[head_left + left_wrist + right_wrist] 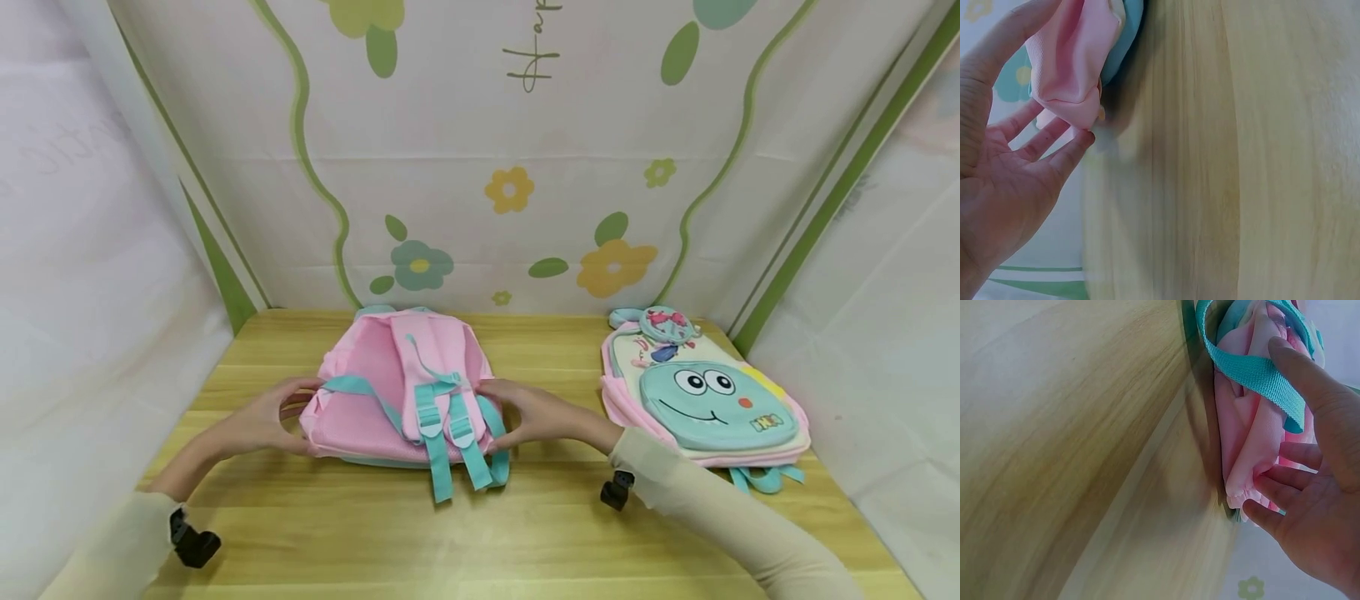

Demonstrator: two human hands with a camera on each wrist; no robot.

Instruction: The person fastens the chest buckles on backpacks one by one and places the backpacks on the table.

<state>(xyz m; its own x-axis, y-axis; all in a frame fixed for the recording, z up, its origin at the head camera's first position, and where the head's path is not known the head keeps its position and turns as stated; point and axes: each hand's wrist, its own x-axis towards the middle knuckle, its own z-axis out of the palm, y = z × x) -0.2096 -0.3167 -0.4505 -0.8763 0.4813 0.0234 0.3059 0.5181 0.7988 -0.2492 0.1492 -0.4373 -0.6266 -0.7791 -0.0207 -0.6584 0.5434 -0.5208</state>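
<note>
A pink backpack [360,412] with turquoise straps lies on the table, its shoulder straps and back panel facing up. My left hand [262,421] holds its left side; in the left wrist view the fingers [1054,137] touch a pink corner, with the thumb across from them. At the right side my right hand [536,412] grips the same bag. There, in the right wrist view, the thumb lies by a turquoise strap [1254,375] and the fingers [1285,487] press into the pink fabric. The bag's front is hidden underneath.
To the right on the wooden table [465,542] lies a second backpack [622,400], cream and pink with a turquoise smiling-face pocket [697,417] and a small round pouch [667,325] on top. Flower-printed cloth [465,108] hangs behind the table and along both sides.
</note>
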